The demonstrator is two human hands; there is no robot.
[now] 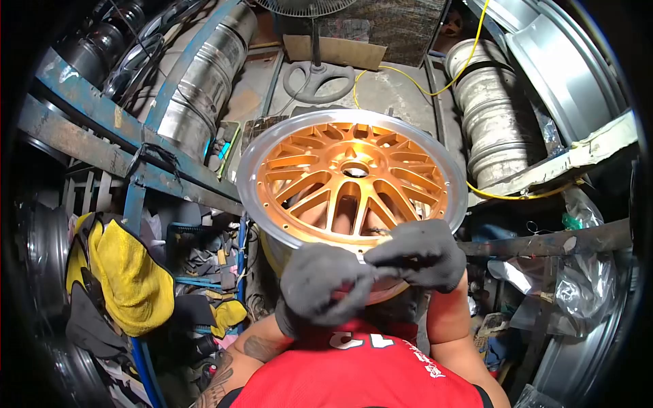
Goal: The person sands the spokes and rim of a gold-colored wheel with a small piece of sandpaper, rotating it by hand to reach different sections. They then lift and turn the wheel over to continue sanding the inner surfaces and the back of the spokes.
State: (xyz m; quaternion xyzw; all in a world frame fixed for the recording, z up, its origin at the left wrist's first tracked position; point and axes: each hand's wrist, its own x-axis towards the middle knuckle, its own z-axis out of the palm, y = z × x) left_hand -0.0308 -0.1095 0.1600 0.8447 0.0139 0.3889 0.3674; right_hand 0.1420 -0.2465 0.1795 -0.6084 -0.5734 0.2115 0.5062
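A car wheel rim (350, 228) with orange mesh spokes and a polished silver lip lies face up in front of me. My left hand (320, 282), in a dark grey glove, is closed at the near edge of the rim, its fingers pointing right. My right hand (425, 255), gloved alike, is closed over the near right part of the lip, fingertips meeting those of the left. A small pale bit shows by the right fingertips, too small to name. Whatever lies between the fingers is hidden.
Stacked silver wheel rims stand left (197, 88) and right (493, 109). A fan base (318, 81) and a yellow cable (435, 92) lie beyond. Yellow cloths (129, 279) hang on a blue metal frame (88, 102); clear plastic (578, 292) hangs at right.
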